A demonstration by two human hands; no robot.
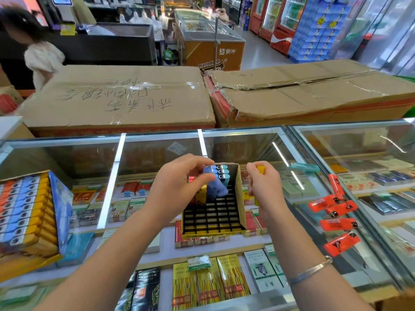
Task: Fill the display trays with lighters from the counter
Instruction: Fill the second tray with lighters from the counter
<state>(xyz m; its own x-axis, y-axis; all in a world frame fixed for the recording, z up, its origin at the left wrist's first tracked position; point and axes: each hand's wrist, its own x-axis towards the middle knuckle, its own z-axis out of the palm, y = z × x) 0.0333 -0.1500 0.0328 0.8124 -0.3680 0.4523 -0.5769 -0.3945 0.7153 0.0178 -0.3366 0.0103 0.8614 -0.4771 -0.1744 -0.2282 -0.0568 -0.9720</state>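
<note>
A yellow display tray [239, 198] with a black grid of slots stands on the glass counter, with a few light blue lighters [222, 173] upright in its far row. My left hand [177, 187] hovers over the tray's far left corner, shut on a bunch of blue lighters [216, 187] and a yellow one. Just right of the tray, my right hand [265, 187] grips a yellow lighter [261, 169]. Several red lighters [334, 209] lie loose on the glass to the right. A teal lighter [304, 167] lies further back.
A full tray of orange, blue and yellow lighters [29, 212] sits at the counter's left end. Two big cardboard boxes [116, 97] stand beyond the counter. Cigarette packs fill the case under the glass. A person [38, 55] stands at the far left.
</note>
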